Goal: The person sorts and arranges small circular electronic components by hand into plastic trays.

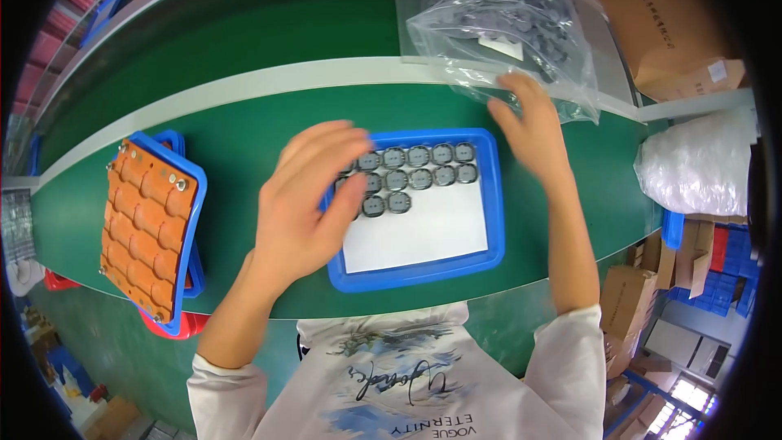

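A blue tray (495,220) with a white sheet (432,232) at its bottom lies in front of me. Rows of small rounded dark-grey parts with clear rims (419,178) fill its far half, with a shorter third row at the left. My left hand (305,204) hovers over the tray's left edge, fingers stretched and thumb apart, hiding some of the parts. Beyond the tray's far right corner, my right hand (533,126) reaches to the near edge of a clear plastic bag (521,24) of dark parts. Its thumb and fingers are apart, with nothing visible between them.
At the left, an orange moulded plate (147,220) with round recesses and corner screws rests tilted on stacked blue trays (195,265). A pale ledge (269,77) crosses behind the green table (244,122). Cardboard (668,16) and a bubble-wrap bundle (696,163) stand right.
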A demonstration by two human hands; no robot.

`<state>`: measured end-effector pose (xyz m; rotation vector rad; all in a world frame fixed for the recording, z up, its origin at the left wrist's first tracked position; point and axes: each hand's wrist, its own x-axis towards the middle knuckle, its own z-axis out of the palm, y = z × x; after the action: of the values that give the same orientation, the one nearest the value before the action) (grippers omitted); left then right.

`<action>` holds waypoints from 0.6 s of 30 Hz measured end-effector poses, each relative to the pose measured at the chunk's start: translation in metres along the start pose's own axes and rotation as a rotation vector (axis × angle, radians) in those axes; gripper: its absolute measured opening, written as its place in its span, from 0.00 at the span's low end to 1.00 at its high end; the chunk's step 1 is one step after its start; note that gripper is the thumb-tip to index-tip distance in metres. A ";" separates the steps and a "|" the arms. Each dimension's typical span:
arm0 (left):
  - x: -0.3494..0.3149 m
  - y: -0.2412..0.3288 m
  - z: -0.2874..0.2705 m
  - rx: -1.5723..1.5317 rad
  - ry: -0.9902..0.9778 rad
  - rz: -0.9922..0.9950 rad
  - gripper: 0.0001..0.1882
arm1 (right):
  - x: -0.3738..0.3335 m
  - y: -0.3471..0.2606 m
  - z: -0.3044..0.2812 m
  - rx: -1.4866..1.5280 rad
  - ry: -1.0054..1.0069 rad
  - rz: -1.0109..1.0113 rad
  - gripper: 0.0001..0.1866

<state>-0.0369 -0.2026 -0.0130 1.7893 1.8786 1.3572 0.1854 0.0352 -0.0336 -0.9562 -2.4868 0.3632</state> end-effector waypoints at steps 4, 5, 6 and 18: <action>0.095 0.032 0.064 -0.193 -0.293 0.241 0.12 | 0.056 0.072 0.027 -0.220 0.205 0.007 0.23; 0.118 0.029 0.088 -0.176 -0.334 0.209 0.12 | 0.069 0.075 0.030 -0.223 0.273 -0.053 0.22; 0.140 0.020 0.110 -0.197 -0.284 0.220 0.11 | 0.083 0.073 0.034 -0.213 0.195 -0.015 0.19; 0.213 -0.036 0.171 0.799 -0.269 0.126 0.19 | 0.079 0.047 0.056 -0.231 0.165 0.130 0.30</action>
<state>0.0066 0.0674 -0.0435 2.3032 2.3521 0.3310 0.1322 0.1189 -0.0761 -1.1926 -2.3572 0.0337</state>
